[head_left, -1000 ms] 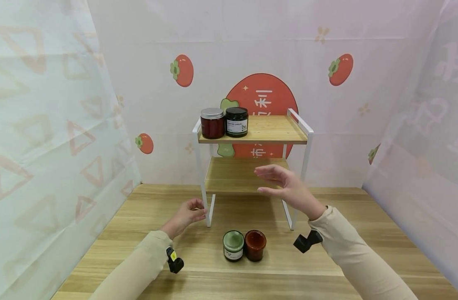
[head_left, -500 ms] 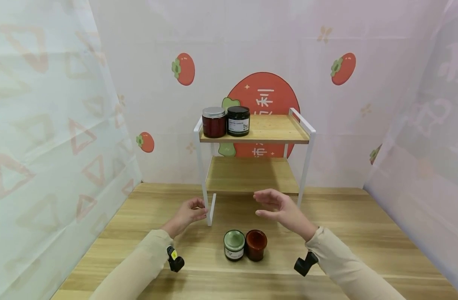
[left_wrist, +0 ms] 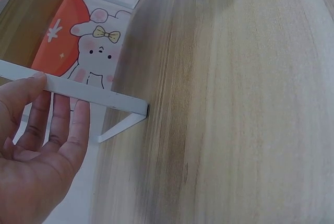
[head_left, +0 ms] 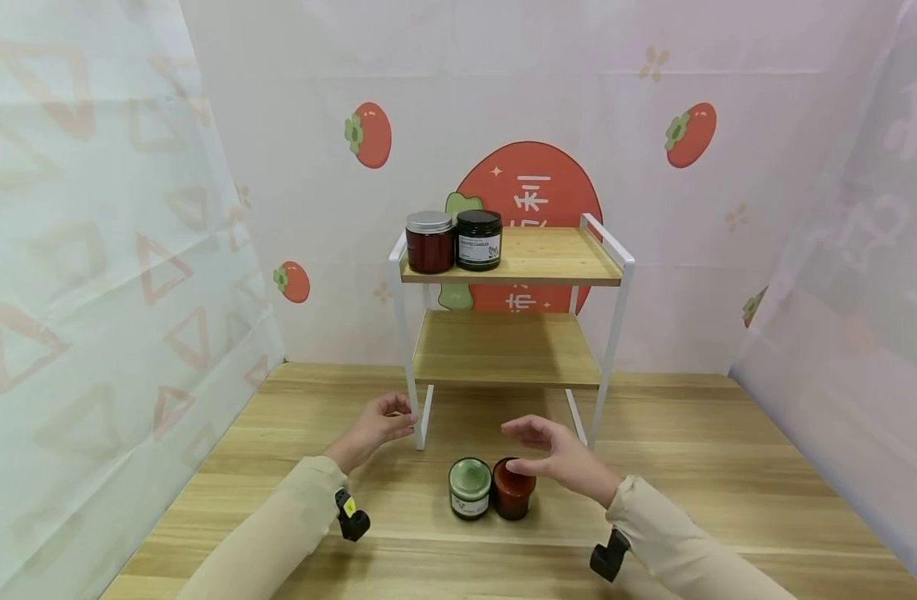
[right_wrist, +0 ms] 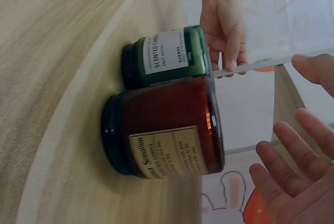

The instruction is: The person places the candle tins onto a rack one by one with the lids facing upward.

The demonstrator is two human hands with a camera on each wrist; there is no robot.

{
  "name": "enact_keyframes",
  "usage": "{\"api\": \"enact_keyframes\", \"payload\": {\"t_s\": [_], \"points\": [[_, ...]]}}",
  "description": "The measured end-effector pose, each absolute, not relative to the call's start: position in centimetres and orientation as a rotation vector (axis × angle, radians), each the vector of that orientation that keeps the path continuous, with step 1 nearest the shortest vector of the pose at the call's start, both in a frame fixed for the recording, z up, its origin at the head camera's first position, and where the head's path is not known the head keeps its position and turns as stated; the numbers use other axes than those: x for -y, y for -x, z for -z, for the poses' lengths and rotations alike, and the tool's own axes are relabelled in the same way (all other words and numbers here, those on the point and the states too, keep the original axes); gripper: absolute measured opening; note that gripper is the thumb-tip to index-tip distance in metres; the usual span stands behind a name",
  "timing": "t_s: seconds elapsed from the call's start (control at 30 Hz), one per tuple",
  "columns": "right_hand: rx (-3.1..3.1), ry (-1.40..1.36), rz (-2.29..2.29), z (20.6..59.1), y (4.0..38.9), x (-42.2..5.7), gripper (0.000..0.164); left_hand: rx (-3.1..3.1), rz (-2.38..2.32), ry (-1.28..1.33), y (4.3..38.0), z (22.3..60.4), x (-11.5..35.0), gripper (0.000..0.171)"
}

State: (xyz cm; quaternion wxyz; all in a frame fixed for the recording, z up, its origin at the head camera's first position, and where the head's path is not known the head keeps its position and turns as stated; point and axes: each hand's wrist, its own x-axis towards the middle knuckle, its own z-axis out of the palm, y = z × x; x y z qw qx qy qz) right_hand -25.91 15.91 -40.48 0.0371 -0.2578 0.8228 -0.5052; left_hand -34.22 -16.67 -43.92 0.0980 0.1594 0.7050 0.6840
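My left hand pinches the lower part of the white metal front left leg of a two-tier shelf, thumb on one side and fingers on the other. My right hand, fingers spread and slightly bent, hovers just above and beside a red-brown glass candle jar. A gap shows between that hand and the jar in the right wrist view. Touching or nearly touching it on the left is a green scented candle jar. Both jars stand upside down on the table, dark lid ends down, as the right wrist view shows.
On the upper shelf board, at its left end, stand a dark red jar with a silver lid and a black-lidded candle jar. Below is a lower wooden board. Printed cloth walls enclose the wooden table.
My right hand has come down from in front of the lower board to beside the red-brown jar. The left hand keeps its hold on the shelf leg.
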Motion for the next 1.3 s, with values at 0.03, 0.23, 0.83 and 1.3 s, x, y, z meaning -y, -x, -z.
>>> {"api": "enact_keyframes", "payload": {"t_s": [0.03,0.23,0.83,1.3], "points": [[-2.521,0.793,1.553,40.6,25.9,-15.9,0.047,-2.091,-2.018,-0.455,34.2,43.8,16.6,0.014],[-2.536,0.754,1.528,41.6,25.9,-16.3,0.048,-2.117,-1.989,-0.426,34.2,43.6,16.6,0.016],[-2.52,0.732,1.486,44.0,25.9,-16.9,0.058,-2.121,-1.982,-0.442,34.5,44.0,16.6,0.015],[-2.54,0.738,1.417,45.0,25.9,-17.4,0.064,-2.11,-1.991,-0.439,34.3,43.9,16.5,0.012]]}}
